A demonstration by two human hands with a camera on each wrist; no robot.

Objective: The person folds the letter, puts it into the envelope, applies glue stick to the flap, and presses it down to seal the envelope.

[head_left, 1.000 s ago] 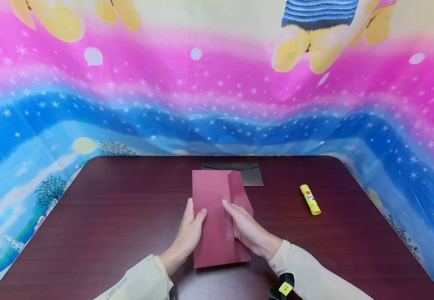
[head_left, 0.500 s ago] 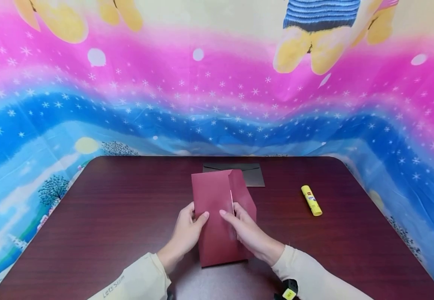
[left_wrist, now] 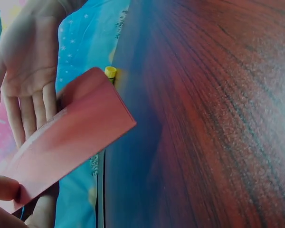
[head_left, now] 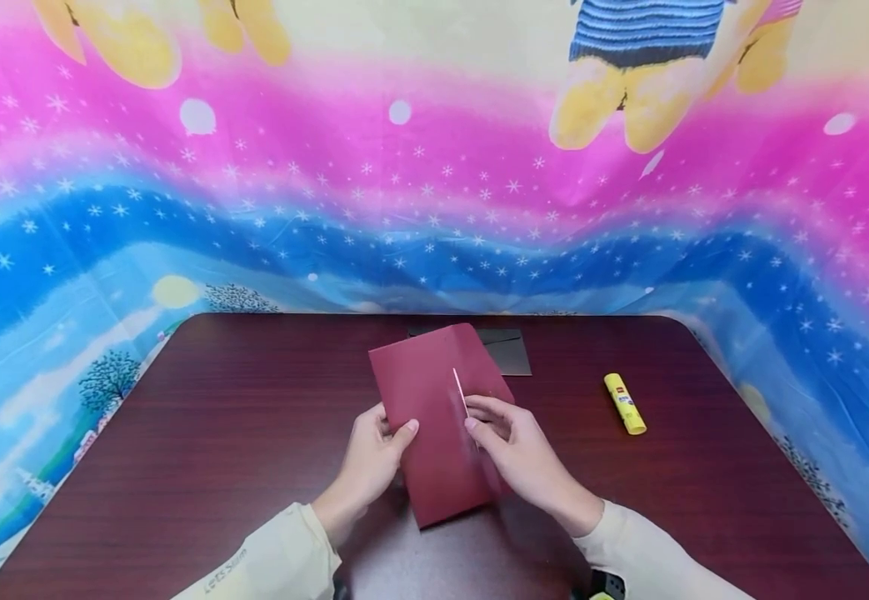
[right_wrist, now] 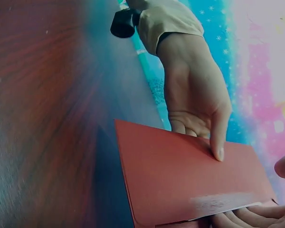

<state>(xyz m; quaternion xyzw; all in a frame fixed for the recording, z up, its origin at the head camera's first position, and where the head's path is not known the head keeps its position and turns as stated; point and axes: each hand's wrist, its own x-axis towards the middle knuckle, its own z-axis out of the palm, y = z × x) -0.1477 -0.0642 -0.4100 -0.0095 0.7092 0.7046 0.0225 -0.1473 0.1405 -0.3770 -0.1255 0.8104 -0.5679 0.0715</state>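
A dark red envelope [head_left: 422,417] is held above the table in the head view, tilted with its top to the left. My left hand [head_left: 370,454] grips its left edge, thumb on the front and fingers behind. At the opening along the right side is my right hand [head_left: 527,454]. Its straight fingers [right_wrist: 247,217] reach in at the opening's edge in the right wrist view, while the thumb stands apart from the paper. Their tips are hidden. A whitish patch [right_wrist: 218,203] lies along that edge. The flap [head_left: 482,367] spreads out to the right.
Behind the red envelope, a dark grey envelope [head_left: 509,354] lies flat near the table's back edge. A yellow glue stick [head_left: 625,404] lies at the right. Patterned cloth [head_left: 434,192] hangs around the brown table [head_left: 254,400].
The red envelope has tilted, its top swinging left and its bottom right. My right thumb has come off its front, and that hand has shifted right. My left hand keeps its grip.
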